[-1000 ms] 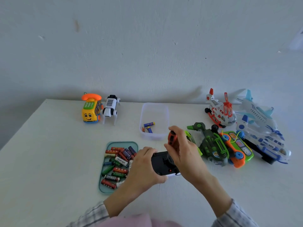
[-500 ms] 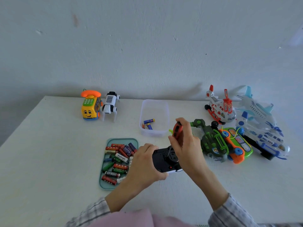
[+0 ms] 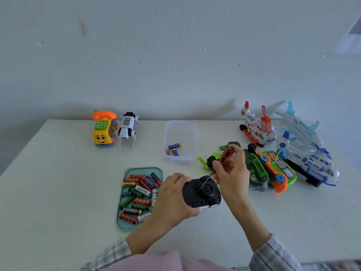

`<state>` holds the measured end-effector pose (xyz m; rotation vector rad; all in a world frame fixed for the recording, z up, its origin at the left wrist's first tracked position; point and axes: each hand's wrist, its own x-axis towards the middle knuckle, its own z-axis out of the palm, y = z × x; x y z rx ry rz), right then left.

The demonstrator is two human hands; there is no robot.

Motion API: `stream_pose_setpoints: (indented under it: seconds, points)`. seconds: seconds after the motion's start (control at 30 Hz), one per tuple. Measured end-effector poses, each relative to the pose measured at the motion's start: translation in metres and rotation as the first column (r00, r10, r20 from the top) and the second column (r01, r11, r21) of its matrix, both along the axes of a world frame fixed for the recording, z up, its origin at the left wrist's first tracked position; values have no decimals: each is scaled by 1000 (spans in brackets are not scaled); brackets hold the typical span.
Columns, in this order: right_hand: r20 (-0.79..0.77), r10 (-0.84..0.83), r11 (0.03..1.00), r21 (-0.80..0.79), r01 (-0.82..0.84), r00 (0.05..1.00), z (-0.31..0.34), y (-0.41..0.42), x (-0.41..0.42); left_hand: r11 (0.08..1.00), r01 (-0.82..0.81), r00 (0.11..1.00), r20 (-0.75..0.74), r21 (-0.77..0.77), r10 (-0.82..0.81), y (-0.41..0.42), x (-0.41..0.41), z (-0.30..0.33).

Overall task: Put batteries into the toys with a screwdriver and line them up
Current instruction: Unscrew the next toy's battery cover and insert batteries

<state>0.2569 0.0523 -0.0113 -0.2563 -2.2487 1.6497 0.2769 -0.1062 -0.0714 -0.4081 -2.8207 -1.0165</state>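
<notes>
A rounded, glossy black plastic toy car [image 3: 202, 192] lies underside-up near the front middle of the matte white table [image 3: 58, 173], gripped from its left end by the left hand [image 3: 172, 196], fingers curled round the body. The right hand [image 3: 231, 173] pinches a short screwdriver with a ribbed red-and-black handle [image 3: 226, 155], tilted so that its thin metal shaft meets the car's underside. Just left of the car a shallow teal rectangular tray with rounded corners [image 3: 122, 222] holds a loose heap of cylindrical batteries [image 3: 139, 194] in red, green, blue and white wrappers. Behind, a clear plastic tub [image 3: 180, 126] holds a few small blue-and-yellow batteries [image 3: 174, 146]. At the far left stand a yellow toy telephone car with an orange receiver [image 3: 103, 130] and a white blocky robot dog [image 3: 128, 129], just beside each other. Crowded right of the hands are a dark green toy vehicle [image 3: 254, 165], partly hidden by the right hand, an orange-and-green toy [image 3: 277, 171], a white-and-red helicopter [image 3: 256, 127] and two white-and-blue airliners [image 3: 304, 149].
</notes>
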Motion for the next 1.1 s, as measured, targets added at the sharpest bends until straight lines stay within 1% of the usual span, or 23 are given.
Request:
stream_pose_setpoints:
  seconds: [0.1,0.23,0.33,0.43,0.5,0.63,0.73,0.77,0.87,0.93,0.97,1.0,1.03,1.07,1.1]
  points:
    - [32,-48,989,-135,51,998,-2,6,-1,999,6,999,34,40,-7,-3,0,1]
    - [102,-79,926,-362,111,992,-10,15,-3,997,11,998,55,71,-15,-6,-2,1]
    - [167,-107,876,-450,172,980,-19,19,-2,996,8,999,42,87,-12,-6,-2,-1]
    - [200,-109,827,-525,200,974,-25,20,-1,993,-4,999,45,116,-1,-6,-3,-4]
    - [186,-128,820,-532,209,974,-25,21,0,991,-13,999,48,134,6,-5,-2,-7]
    - [76,-205,824,-524,214,976,-20,12,12,983,-25,998,65,183,13,-3,8,-10]
    - [26,-208,814,-550,188,978,-19,-6,13,970,-36,999,30,239,30,-4,9,-8]
    - [31,-175,783,-601,158,984,-18,-21,5,967,-69,997,-1,245,71,-14,5,-5]
    - [31,-134,800,-587,126,991,-27,-37,6,925,-94,992,-42,368,118,-17,3,4]
    - [26,-147,817,-561,136,989,-30,-36,10,855,-106,991,-18,507,133,-17,5,12]
    - [21,-154,828,-543,140,988,-34,-32,12,824,-105,991,-6,557,130,-20,5,18]
    - [22,-159,839,-524,147,987,-37,-29,14,811,-104,991,-12,575,135,-25,3,23]
    - [27,-168,848,-507,158,985,-37,-27,16,820,-114,989,-16,561,149,-35,0,25]
    - [31,-174,853,-495,166,984,-39,-25,16,843,-151,984,-6,516,179,-50,-4,23]
    - [29,-174,852,-496,165,984,-41,-24,17,874,-207,975,18,440,222,-69,-9,17]
